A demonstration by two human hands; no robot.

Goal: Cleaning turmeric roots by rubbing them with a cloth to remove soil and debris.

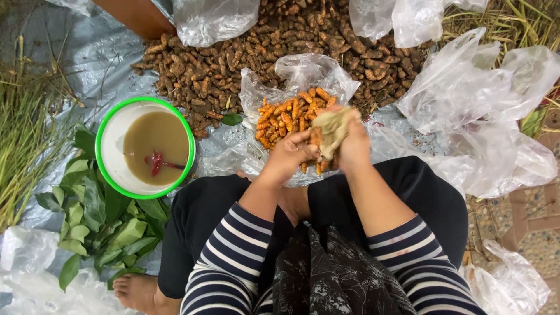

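Sitting by a green-rimmed bowl [105, 153] of murky brown water; left hand [287, 156] grips an orange turmeric root [315, 138], right hand [352, 144] clutches a rag [333, 128] over the clear bag [303, 73] of cleaned roots.

Person seated on grey tarp [87, 64], seen from above, striped sleeves. Left hand [287, 156] grips orange turmeric root [315, 139]; right hand [353, 146] presses beige cloth [333, 127] against it. Just beyond, open clear bag [303, 73] of cleaned orange roots [286, 114]. Behind, heap of brown unwashed roots [233, 58]. Left: green-rimmed bowl [104, 125] of murky water, green leaves [99, 216] beside.
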